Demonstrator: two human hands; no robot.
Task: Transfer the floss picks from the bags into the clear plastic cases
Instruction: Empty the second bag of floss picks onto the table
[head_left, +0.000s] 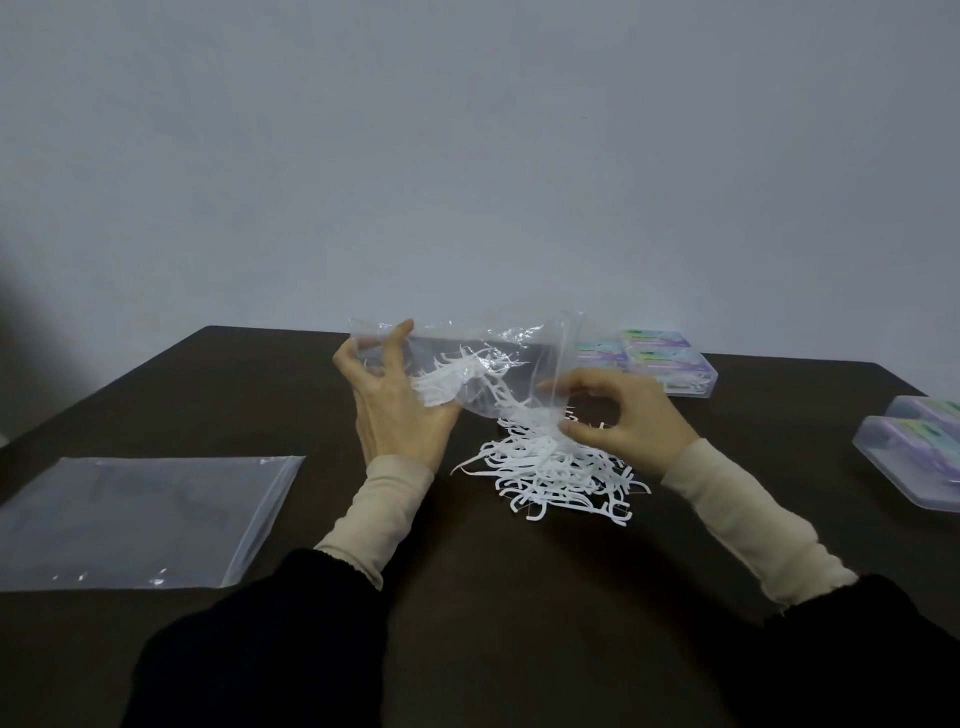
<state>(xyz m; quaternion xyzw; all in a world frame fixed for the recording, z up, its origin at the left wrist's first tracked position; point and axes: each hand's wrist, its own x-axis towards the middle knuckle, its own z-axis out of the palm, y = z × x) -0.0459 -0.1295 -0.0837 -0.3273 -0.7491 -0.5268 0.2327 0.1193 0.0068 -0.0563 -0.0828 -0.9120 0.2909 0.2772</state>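
A clear plastic bag (498, 358) is held tilted above the dark table (467, 597), its mouth pointing down to the right. My left hand (400, 410) grips the bag's raised closed end. My right hand (618, 415) pinches the bag's lower edge by the opening. Several white floss picks remain inside the bag. A pile of white floss picks (561, 473) lies on the table just below the opening. Clear plastic cases with purple labels (660, 364) sit at the back right, lids closed.
A flat, empty clear bag (140, 519) lies on the table at the left. More clear cases (914, 457) stand at the right edge. A plain grey wall rises behind the table.
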